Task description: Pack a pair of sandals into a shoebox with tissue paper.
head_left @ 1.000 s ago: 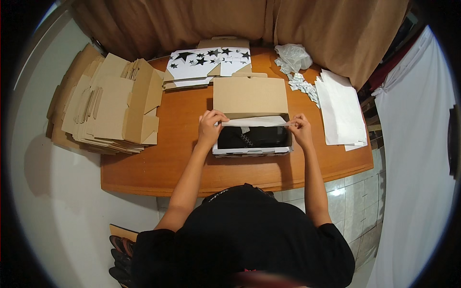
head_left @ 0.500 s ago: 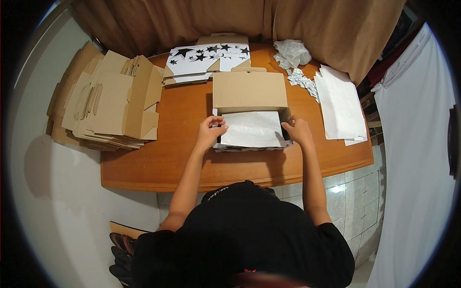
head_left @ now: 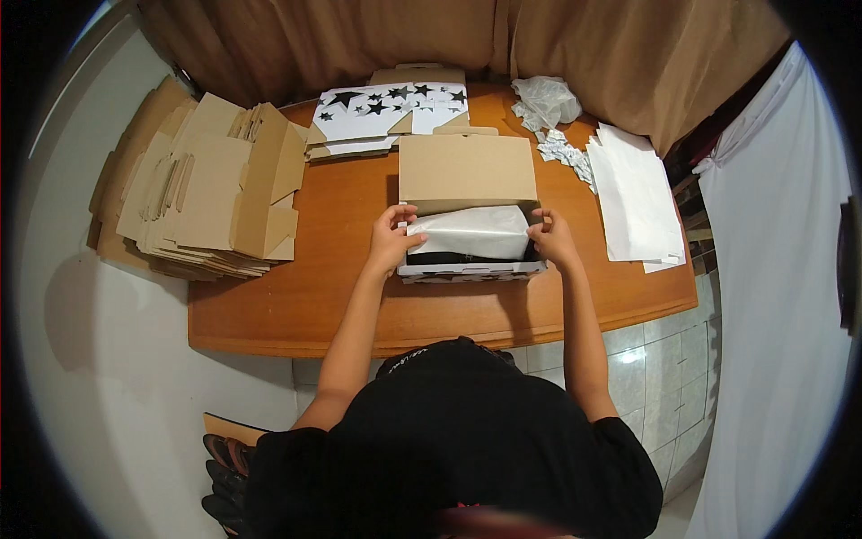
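Note:
An open cardboard box [head_left: 466,169] stands on the table in front of me, its brown lid raised at the back and its front wall white with black stars. A sheet of thin white paper [head_left: 471,230] lies across the box's opening, bowed up, with its front edge away from the front wall. Something dark shows in the gap below it. My left hand [head_left: 391,241] is at the box's left side, closed on the paper's left edge. At the opposite end, my right hand [head_left: 551,239] pinches the paper's right edge. The box's deeper contents are hidden.
Flattened brown cardboard boxes [head_left: 211,189] are piled at the left. Star-printed boxes [head_left: 359,117] lie stacked at the back. To the right are a stack of white paper sheets [head_left: 637,198], small white packets [head_left: 564,151] and a clear plastic bag [head_left: 548,97].
The paper's front edge has moved back and up from the box's front wall, uncovering a dark strip inside. Both hands have shifted slightly, staying at the box's sides.

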{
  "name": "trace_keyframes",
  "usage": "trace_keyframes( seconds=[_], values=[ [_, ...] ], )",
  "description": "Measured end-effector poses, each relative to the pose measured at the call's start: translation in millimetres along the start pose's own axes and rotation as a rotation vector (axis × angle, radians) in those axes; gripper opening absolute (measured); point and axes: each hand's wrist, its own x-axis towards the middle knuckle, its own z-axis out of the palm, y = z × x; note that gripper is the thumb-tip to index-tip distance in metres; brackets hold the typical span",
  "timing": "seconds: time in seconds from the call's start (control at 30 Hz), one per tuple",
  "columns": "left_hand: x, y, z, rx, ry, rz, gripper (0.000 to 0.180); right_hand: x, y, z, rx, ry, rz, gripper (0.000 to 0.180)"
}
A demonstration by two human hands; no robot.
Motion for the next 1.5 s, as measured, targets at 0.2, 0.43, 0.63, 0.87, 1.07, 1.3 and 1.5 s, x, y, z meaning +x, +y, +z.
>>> trace_keyframes(
  seconds=[0.2,0.43,0.63,0.87,1.07,1.3,1.5],
  values=[
    [-9,-7,2,0.353,-0.093,0.105,0.05,-3,11,4,-0.336,0.284,-0.404,0.036],
    [-18,-1,-3,0.76,-0.178,0.35,0.04,-21,6,-1,-0.464,0.267,-0.367,0.034],
    [-39,24,2,1.138,-0.17,0.344,0.015,-27,8,-7,-0.525,0.174,-0.428,0.03],
    [-64,-3,4,1.198,-0.105,0.49,0.035,-35,2,-4,-0.574,0.195,-0.476,0.037],
    [-65,-18,28,1.314,-0.16,0.483,0.035,-29,7,6,-0.765,0.186,-0.519,0.033],
    [-62,-18,27,1.299,-0.067,0.43,0.039,-18,5,-4,-0.679,0.147,-0.619,0.033],
    [-60,-35,9,1.138,0.125,0.424,0.061,43,91,-3,0.054,0.108,-0.529,0.053]
  ],
)
